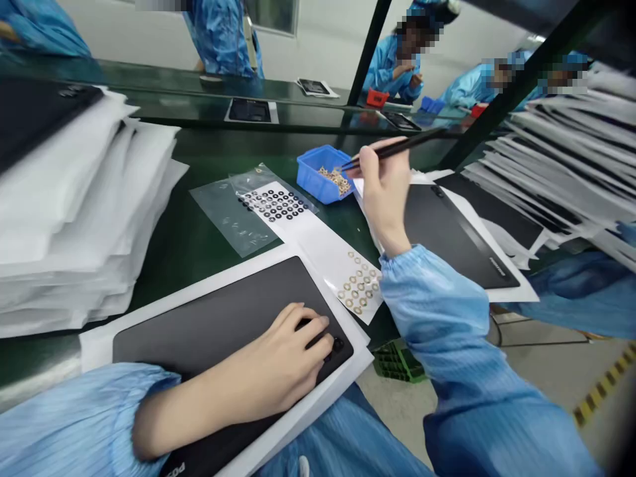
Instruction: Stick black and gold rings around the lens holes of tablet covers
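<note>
Fingers of R hand (385, 192) are closed round tweezers (420, 140), tips just by the bin's (314, 188) right side; can't tell if they hold a ring. Rings (335, 179) lie in bin. L hand (285, 361), fingers loosely bent, grips nothing visible, resting on tablet (223, 311) on bin's near side. I'd advise: pinch lightly, 1 ring per pick, tablet steady w/ L. L thumb hidden; camera (338, 344) partly covered; logo (175, 469) cut off.

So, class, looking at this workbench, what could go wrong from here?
The tweezers in the right hand reach to the blue bin; a slip might scatter its small loose pieces.
The bare left hand lies on the black panel, which could pick up smudges.
The tall left stack has uneven edges, so it might slide.
</note>
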Demonstrator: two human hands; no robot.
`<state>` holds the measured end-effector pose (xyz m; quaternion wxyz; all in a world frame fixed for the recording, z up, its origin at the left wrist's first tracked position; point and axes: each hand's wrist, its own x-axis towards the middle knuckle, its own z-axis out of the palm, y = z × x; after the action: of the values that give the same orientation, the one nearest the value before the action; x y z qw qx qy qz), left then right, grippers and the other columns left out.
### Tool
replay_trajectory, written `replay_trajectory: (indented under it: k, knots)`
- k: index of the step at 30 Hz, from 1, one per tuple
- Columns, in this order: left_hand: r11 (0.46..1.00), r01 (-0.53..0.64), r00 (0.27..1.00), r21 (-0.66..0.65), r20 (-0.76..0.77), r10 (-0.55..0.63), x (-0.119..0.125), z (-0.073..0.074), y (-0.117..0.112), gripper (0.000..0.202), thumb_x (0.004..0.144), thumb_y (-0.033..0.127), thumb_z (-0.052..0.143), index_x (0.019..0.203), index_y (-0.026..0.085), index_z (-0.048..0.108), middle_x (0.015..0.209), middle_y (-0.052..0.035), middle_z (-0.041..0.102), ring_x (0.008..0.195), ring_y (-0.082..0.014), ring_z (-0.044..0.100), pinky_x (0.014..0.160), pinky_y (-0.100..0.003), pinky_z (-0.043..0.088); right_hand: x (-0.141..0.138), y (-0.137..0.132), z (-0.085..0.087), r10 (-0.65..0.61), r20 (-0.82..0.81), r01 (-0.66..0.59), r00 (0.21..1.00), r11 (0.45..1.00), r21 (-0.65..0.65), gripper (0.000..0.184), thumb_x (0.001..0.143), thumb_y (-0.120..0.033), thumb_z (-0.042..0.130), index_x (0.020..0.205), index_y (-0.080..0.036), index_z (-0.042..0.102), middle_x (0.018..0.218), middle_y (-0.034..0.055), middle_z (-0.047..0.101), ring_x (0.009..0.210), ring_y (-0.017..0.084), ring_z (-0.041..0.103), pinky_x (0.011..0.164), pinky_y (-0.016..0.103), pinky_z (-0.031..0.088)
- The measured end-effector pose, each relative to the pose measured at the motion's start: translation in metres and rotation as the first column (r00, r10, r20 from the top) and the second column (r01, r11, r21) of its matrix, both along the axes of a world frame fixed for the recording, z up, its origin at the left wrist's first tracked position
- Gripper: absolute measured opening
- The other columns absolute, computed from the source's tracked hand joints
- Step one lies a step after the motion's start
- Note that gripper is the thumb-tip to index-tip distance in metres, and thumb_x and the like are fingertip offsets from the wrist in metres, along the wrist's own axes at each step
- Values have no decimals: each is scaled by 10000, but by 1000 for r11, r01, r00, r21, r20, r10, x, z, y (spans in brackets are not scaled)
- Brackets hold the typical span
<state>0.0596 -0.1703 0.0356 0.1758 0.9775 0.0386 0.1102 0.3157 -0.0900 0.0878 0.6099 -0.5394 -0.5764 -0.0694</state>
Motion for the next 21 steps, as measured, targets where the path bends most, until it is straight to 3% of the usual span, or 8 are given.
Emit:
replay_trajectory:
  k: [3,7,9,11,13,16,18,21]
  knots:
    - [1000,11,1000,-14,5,-11,-1,3,-1,210,939,169,409,1051,116,579,1137,-112,563,1103,-251,447,1013,-402,382,19,57,-7,-123,41,125,992,989,-74,51,942,-241,411,949,-208,450,865,51,605,793,185,645,856,389,489]
    - [1000,15,1000,-1,25,-15,0,6,6,186,923,181,448,1050,134,576,1135,-96,576,1084,-237,463,971,-356,406,32,80,-9,-216,49,219,975,902,-372,122,865,-96,401,926,-197,435,817,66,625,792,211,622,854,400,461]
    - [997,-80,996,-17,47,80,2,7,24,173,898,203,497,1040,157,585,1132,-77,582,1072,-225,479,963,-337,411,32,78,0,-193,76,207,978,900,-384,118,880,-118,364,927,-194,440,786,63,627,758,212,607,828,398,457]
    - [959,-278,956,-50,79,281,1,8,56,146,864,210,540,994,174,597,1087,-60,594,1032,-212,502,956,-331,414,25,77,10,-146,113,178,983,911,-371,138,901,-148,321,926,-193,448,772,65,623,738,211,591,800,387,452]
    - [853,-517,846,-71,112,522,-6,10,95,126,852,180,530,959,159,594,1030,-72,594,1000,-222,511,950,-368,412,8,80,15,-63,163,122,985,915,-385,132,897,-162,344,888,-194,472,779,68,621,750,210,584,784,363,441]
    - [614,-784,603,-91,123,788,-23,10,148,113,879,157,509,954,111,580,998,-101,578,990,-242,527,928,-437,420,-32,91,8,140,232,-16,963,883,-468,86,830,-169,506,747,-192,512,737,44,618,744,195,582,747,310,428]
    - [483,-869,477,-112,72,876,-34,8,171,127,896,200,555,980,111,586,1016,-80,589,969,-218,562,894,-430,455,-59,98,-6,276,249,-105,928,837,-537,126,777,-190,615,682,-182,533,663,11,598,696,176,579,700,279,425]
    - [367,-916,376,-159,-28,926,-42,5,184,216,910,293,588,1054,132,596,1069,-64,608,954,-195,601,843,-403,505,-87,108,-27,398,253,-174,882,773,-610,199,760,-285,699,677,-158,570,594,-24,558,640,154,573,648,269,436]
